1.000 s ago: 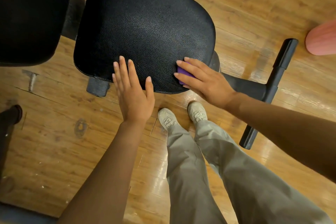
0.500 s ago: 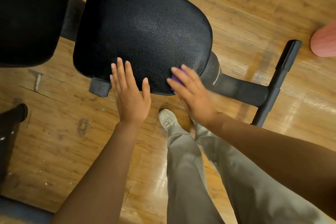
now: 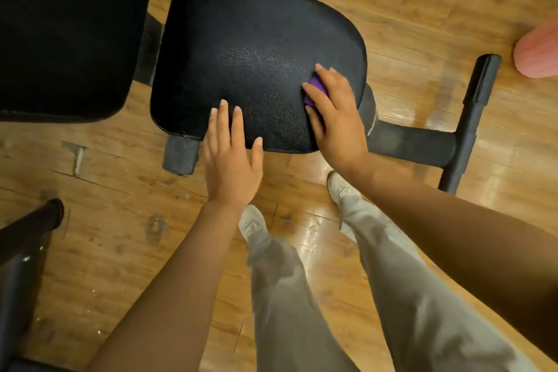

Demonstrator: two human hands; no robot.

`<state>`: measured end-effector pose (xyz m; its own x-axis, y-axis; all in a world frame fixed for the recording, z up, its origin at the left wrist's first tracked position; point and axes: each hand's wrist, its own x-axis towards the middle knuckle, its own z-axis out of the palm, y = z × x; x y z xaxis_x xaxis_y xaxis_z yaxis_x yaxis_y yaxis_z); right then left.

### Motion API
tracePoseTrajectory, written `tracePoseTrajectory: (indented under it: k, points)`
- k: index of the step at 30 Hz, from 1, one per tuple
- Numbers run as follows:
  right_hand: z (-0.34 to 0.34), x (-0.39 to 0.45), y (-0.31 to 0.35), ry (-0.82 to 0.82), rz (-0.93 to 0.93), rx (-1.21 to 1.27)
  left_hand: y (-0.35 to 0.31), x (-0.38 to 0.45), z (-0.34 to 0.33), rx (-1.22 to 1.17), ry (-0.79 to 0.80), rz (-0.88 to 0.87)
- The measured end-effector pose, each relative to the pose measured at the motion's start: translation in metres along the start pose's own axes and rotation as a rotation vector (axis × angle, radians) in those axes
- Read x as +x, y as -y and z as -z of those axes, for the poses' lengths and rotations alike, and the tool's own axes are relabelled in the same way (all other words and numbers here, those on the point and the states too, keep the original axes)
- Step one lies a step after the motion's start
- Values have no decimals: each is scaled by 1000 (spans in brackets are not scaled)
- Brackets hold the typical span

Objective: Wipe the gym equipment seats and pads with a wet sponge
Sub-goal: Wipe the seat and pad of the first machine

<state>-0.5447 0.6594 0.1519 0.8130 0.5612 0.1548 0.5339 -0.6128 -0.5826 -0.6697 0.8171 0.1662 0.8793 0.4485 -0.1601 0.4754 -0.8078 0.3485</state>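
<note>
A black padded bench seat [image 3: 241, 48] fills the upper middle of the head view. My right hand [image 3: 335, 118] presses a purple sponge [image 3: 315, 90] flat against the seat's near right corner; only a sliver of sponge shows between the fingers. My left hand [image 3: 231, 157] rests with straight fingers on the seat's near edge, to the left of the sponge. A second black pad [image 3: 66, 33] lies to the left, beside the seat.
The bench's black frame tube and crossbar foot [image 3: 471, 118] stretch right over the wooden floor. A pink rounded object [image 3: 537, 54] sits at the right edge. Dark equipment [image 3: 21, 257] stands at lower left. My legs and shoes [image 3: 250, 226] are below the seat.
My right hand slid the sponge along the seat's near right corner, first toward the edge, then back up onto the pad. My left hand stayed on the near edge.
</note>
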Motion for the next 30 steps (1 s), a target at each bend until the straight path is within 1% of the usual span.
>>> tracePoseTrajectory:
  k: [3,6,11,13,20,25,27,30]
  points:
    - [-11,-14,19,15,16,-9,17,1,3,14,-22,-124]
    - [-21,-28,38,27,20,-32,35,2,9,36,-4,-240]
    - [-41,-43,68,9,44,2,55,6,16,5,15,-370]
    - [-46,-46,74,10,65,18,61,6,18,-6,-7,-388]
    - [-58,-46,81,-3,139,60,91,7,14,22,-81,-370]
    - [-69,-40,92,-6,216,81,106,5,8,33,-162,-371]
    - [-74,-38,96,-16,244,74,111,6,3,37,-202,-394]
    - [-91,-39,100,-77,295,47,124,13,-6,11,-270,-481]
